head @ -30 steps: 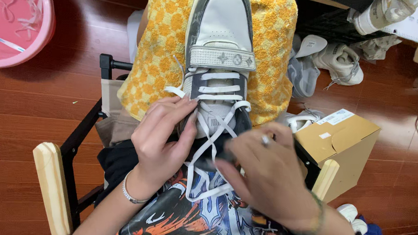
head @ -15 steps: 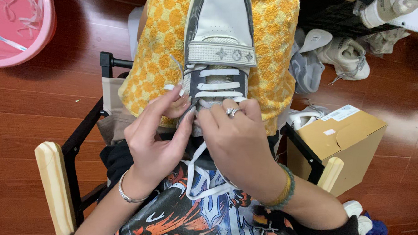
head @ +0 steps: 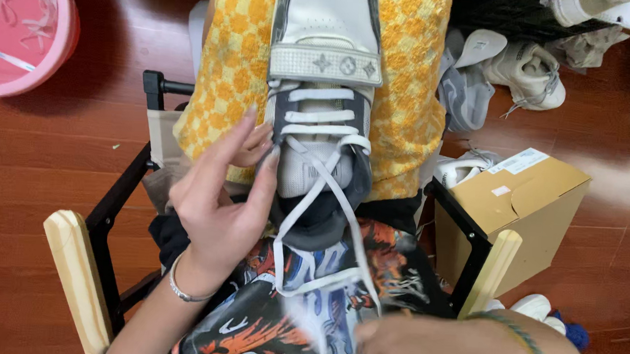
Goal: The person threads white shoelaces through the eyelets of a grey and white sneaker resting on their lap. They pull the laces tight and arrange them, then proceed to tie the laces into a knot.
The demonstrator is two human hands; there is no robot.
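Resting against the near end of the sneaker [head: 325, 77], the left hand [head: 220, 201] is spread wide, its grip loose and closed on nothing. Its index fingertip [head: 271, 155] touches the shoe's left edge just beside the lowest lace crossing, and the other fingers fan upward over the yellow patterned cloth [head: 235, 58]. A silver bracelet [head: 183, 292] circles that wrist.

The right hand [head: 428, 344] sits low at the bottom edge of the view, only partly in frame. The white lace [head: 321, 192] runs down from the shoe to this hand and looks drawn taut, but its fingers are out of sight, so I cannot tell whether the grip is closed on the lace end. A green and yellow band [head: 522, 339] is on that wrist.

The sneaker is white and grey, lying toe away on the yellow cloth across the person's lap, with a decorated strap across the middle. Three flat lace bars cross below the strap, and beneath them two strands cross once over the tongue and run loose toward the printed shirt [head: 286, 319].

A folding chair [head: 73, 272] with pale wooden arms frames the lap. A cardboard box [head: 522, 209] stands on the red wood floor [head: 57, 156] to the right, more pale sneakers [head: 522, 69] lie beyond it, and a pink basin [head: 21, 32] sits at upper left.
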